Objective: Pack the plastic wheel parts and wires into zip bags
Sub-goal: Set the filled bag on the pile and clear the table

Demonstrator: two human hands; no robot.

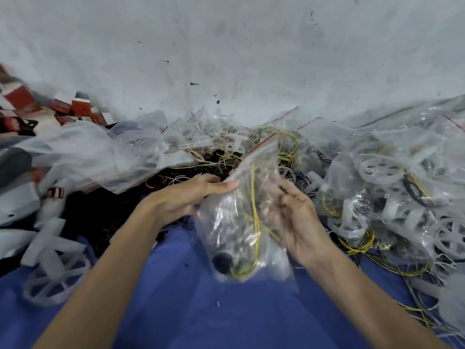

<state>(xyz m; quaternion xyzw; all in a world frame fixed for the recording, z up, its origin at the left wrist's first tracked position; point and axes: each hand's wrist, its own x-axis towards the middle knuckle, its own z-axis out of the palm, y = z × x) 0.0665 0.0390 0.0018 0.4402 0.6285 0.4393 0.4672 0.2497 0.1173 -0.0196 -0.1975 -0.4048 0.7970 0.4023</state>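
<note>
bag point(241, 222) btwn hands, long axis runs away, mouth point(261, 147) far | L hand point(191, 197) pinches edge | R hand point(299, 215) blurred, grip unclear

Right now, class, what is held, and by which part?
The left hand pinches the clear plastic zip bag by its left edge near the red-striped mouth. The right hand is at its right side, grip unclear.

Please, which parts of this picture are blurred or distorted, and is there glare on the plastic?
Head view: motion blur smears the zip bag and the right hand most; the left hand, pinching the bag's upper edge, is sharper. Head view: white glare streaks lie on the bag's plastic. Head view: wide-angle distortion bends the edges, and the red and white boxes at far left look soft.
</note>
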